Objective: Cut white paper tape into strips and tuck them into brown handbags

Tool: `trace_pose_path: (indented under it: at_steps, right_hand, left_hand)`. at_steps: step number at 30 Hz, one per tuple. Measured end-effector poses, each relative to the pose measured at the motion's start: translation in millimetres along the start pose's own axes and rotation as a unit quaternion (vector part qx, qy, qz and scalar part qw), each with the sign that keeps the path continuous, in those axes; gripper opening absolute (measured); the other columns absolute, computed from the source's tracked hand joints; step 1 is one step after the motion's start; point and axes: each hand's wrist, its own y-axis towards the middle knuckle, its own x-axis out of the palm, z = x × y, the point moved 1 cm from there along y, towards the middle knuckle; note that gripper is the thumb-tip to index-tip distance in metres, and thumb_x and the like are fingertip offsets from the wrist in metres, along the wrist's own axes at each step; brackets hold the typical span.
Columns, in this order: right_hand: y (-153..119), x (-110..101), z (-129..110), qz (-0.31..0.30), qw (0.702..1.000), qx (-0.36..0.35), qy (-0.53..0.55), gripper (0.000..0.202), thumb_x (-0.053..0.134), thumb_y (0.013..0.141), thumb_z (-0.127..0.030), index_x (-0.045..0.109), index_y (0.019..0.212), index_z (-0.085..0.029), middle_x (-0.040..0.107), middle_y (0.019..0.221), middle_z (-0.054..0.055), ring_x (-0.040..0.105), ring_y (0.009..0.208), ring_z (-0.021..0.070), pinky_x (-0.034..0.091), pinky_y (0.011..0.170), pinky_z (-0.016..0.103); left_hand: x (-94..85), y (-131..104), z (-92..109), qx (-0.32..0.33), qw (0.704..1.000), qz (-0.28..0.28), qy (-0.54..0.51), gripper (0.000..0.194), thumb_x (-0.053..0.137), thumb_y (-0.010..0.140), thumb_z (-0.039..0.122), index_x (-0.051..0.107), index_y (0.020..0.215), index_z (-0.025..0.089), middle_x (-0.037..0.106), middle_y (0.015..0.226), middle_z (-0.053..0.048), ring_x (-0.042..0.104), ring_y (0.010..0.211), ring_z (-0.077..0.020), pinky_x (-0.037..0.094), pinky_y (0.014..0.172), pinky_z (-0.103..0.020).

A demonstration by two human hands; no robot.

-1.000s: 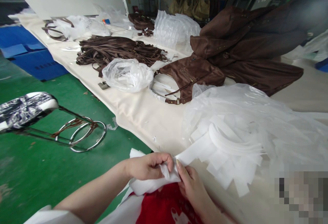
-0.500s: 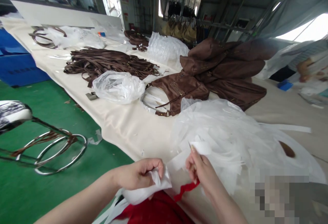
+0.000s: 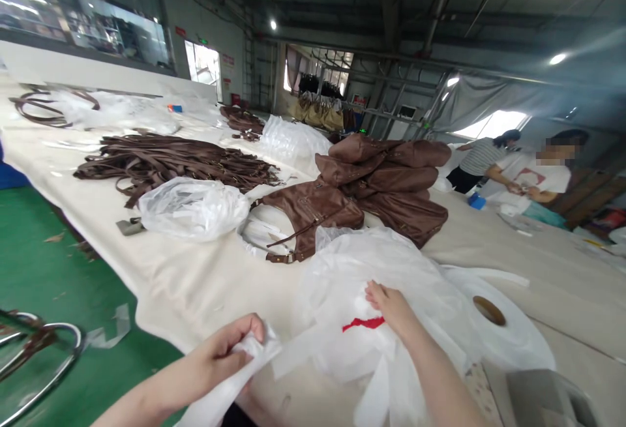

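Note:
My left hand is closed on a white fabric strip, bunched in the fingers, with its length hanging down toward me. Over a heap of thin white strips and sheets is my right hand, its fingers drawn together at the pile. A ragged red strip trails from under that palm. Whatever else the right fingers grip is hidden. Beyond the heap lies a brown bag with a curved handle, its opening showing white filling.
Several brown bags are stacked behind. Brown straps and a clear plastic bag lie left. At right are a white tape roll and a grey object. Two people stand at the far right; a metal-ringed stool is lower left.
The view has tilted up and turned right, bringing the co-workers into sight. My right hand has moved from above my lap onto the white heap, with the red strip. My left hand keeps the white strip.

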Motion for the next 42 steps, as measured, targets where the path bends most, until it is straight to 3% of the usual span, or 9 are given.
trace_pose_path:
  at_steps: [3, 6, 11, 16, 23, 28, 32, 37, 42]
  right_hand:
    - [-53, 6, -9, -0.017, 0.988, -0.097, -0.117, 0.031, 0.065, 0.079, -0.05, 0.066, 0.074, -0.019, 0.068, 0.069, 0.006, 0.066, 0.071, 0.023, 0.051, 0.075, 0.034]
    - [-106, -7, -12, -0.026, 0.959, -0.205, -0.195, 0.022, 0.065, 0.082, -0.037, 0.069, 0.098, -0.023, 0.073, 0.091, 0.006, 0.069, 0.076, 0.021, 0.055, 0.071, 0.029]
    - [-140, -79, 22, 0.131, 0.903, -0.275, -0.303, 0.026, 0.059, 0.086, -0.034, 0.067, 0.109, -0.026, 0.072, 0.11, 0.006, 0.072, 0.089, 0.0221, 0.059, 0.07, 0.027]
    - [-123, -101, 83, 0.169, 0.887, -0.222, -0.367, 0.021, 0.051, 0.085, -0.032, 0.065, 0.099, -0.023, 0.068, 0.118, 0.009, 0.069, 0.097, 0.0247, 0.058, 0.079, 0.036]
    - [-94, -3, 65, 0.005, 0.937, -0.137, -0.322, 0.016, 0.063, 0.073, -0.025, 0.063, 0.088, -0.021, 0.05, 0.144, 0.011, 0.068, 0.095, 0.0227, 0.053, 0.083, 0.034]
    - [-47, 45, 37, -0.017, 0.925, -0.133, -0.355, 0.016, 0.068, 0.071, -0.028, 0.067, 0.084, -0.018, 0.053, 0.141, 0.011, 0.062, 0.111, 0.0242, 0.047, 0.095, 0.029]
    - [6, 32, 40, 0.041, 0.903, -0.072, -0.422, 0.025, 0.057, 0.081, -0.024, 0.07, 0.1, -0.014, 0.063, 0.128, 0.017, 0.063, 0.11, 0.0249, 0.047, 0.093, 0.03]
    - [48, 2, 37, 0.065, 0.883, 0.001, -0.464, 0.029, 0.05, 0.088, -0.028, 0.074, 0.085, -0.012, 0.074, 0.083, 0.019, 0.071, 0.087, 0.0314, 0.051, 0.078, 0.039]
    - [21, 13, 24, 0.064, 0.876, -0.062, -0.474, 0.036, 0.055, 0.087, -0.038, 0.071, 0.101, -0.009, 0.067, 0.115, 0.022, 0.064, 0.106, 0.0293, 0.047, 0.093, 0.035]
  left_hand:
    - [-7.3, 4, 8, 0.018, 1.0, 0.006, 0.009, 0.026, 0.057, 0.09, 0.043, 0.048, 0.097, 0.02, 0.057, 0.109, -0.005, 0.054, 0.069, -0.0112, 0.044, 0.063, -0.023]
    - [-5.5, 15, 14, 0.01, 0.999, -0.006, 0.043, 0.027, 0.058, 0.089, 0.043, 0.049, 0.098, 0.019, 0.038, 0.142, -0.011, 0.057, 0.077, -0.0127, 0.048, 0.071, -0.027]
    - [5.3, 35, 16, 0.01, 0.992, -0.057, 0.112, 0.023, 0.059, 0.086, 0.038, 0.051, 0.096, 0.02, 0.051, 0.127, -0.007, 0.057, 0.082, -0.0159, 0.049, 0.075, -0.028]
    - [14.0, 48, 22, -0.028, 0.99, -0.072, 0.118, 0.02, 0.055, 0.084, 0.036, 0.05, 0.097, 0.021, 0.057, 0.083, 0.001, 0.059, 0.073, -0.0178, 0.047, 0.071, -0.029]
    - [26.4, 74, 19, -0.107, 0.994, -0.03, 0.026, 0.033, 0.064, 0.071, 0.035, 0.049, 0.095, 0.019, 0.058, 0.074, 0.002, 0.058, 0.061, -0.0154, 0.042, 0.058, -0.025]
    - [36.9, 80, 21, -0.114, 0.993, -0.017, 0.023, 0.033, 0.066, 0.068, 0.036, 0.05, 0.091, 0.018, 0.058, 0.066, 0.002, 0.055, 0.056, -0.0139, 0.038, 0.051, -0.022]
    - [26.5, 71, 24, -0.115, 0.993, -0.009, 0.032, 0.037, 0.069, 0.068, 0.038, 0.051, 0.093, 0.018, 0.057, 0.066, 0.003, 0.054, 0.055, -0.0131, 0.036, 0.05, -0.022]
    - [9.7, 61, 27, -0.095, 0.995, 0.016, 0.013, 0.042, 0.073, 0.07, 0.045, 0.05, 0.093, 0.018, 0.057, 0.072, 0.002, 0.055, 0.058, -0.0123, 0.037, 0.051, -0.022]
    - [2.7, 42, 30, -0.049, 0.998, 0.038, 0.025, 0.038, 0.067, 0.081, 0.047, 0.047, 0.099, 0.019, 0.06, 0.077, 0.0, 0.057, 0.065, -0.0127, 0.038, 0.056, -0.021]
